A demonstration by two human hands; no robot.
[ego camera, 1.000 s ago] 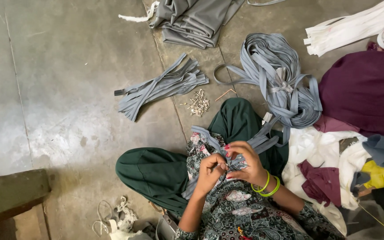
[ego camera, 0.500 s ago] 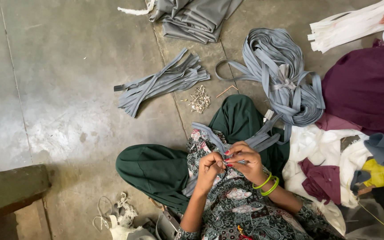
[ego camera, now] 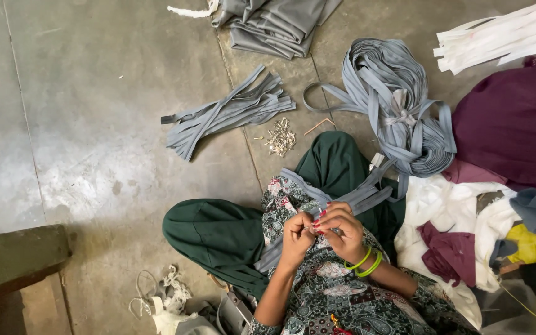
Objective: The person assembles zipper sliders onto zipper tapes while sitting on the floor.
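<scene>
You're sitting cross-legged on the concrete floor [ego camera: 94, 124], both hands working close together over your lap. Your left hand [ego camera: 296, 236] is curled nearly shut, fingertips pinching at the end of a grey zipper tape [ego camera: 342, 200] that's draping across your knee. Your right hand [ego camera: 340, 228] is also mostly closed, fingers bent round the same tape end, thumb pressing in toward the left. Something small is sitting between the fingertips, too small to identify; could be a metal slider, can't confirm.

Progress, as I'm reading it: a flat bundle of cut grey strips [ego camera: 224, 111] is lying well apart on the floor ahead of you, looking like the sorted pile. A little heap of small metal pieces [ego camera: 279, 138] is sitting between that bundle and your knee, so plenty of parts are remaining. The big coiled hank of grey tape [ego camera: 398, 111] to your right is hardly depleted and is feeding down toward your lap, so I'm judging most of the stock as unworked.

Around you: folded grey cloth [ego camera: 280, 25] at the top edge, white strips [ego camera: 497, 40] top right, maroon fabric [ego camera: 510, 124] and a mixed scrap pile [ego camera: 460, 229] beside your right leg. Another person's hand is just showing at the far right edge.
</scene>
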